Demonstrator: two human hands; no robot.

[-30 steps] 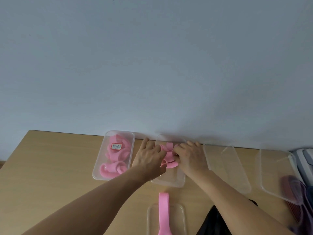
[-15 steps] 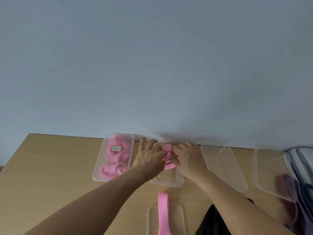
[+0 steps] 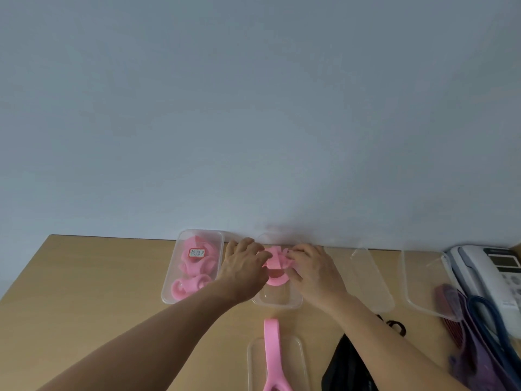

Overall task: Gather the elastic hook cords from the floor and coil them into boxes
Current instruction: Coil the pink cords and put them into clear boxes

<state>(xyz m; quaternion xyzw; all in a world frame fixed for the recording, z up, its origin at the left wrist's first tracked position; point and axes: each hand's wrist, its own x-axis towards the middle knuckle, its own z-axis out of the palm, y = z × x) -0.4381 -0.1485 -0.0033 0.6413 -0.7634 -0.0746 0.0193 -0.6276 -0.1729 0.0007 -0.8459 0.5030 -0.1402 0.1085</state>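
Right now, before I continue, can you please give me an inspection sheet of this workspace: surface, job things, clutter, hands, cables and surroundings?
Surface: wooden table, its far edge against the wall.
Job's things: pink cord at the far end of the middle box; left box holds coiled cords; second cord lies across the near box.
Clutter: two clear trays, black item, telephone.
Hands: left hand and right hand both pinch the pink cord.
Cables: purple and blue cords beside the telephone; kind unclear.
Surroundings: plain wall.
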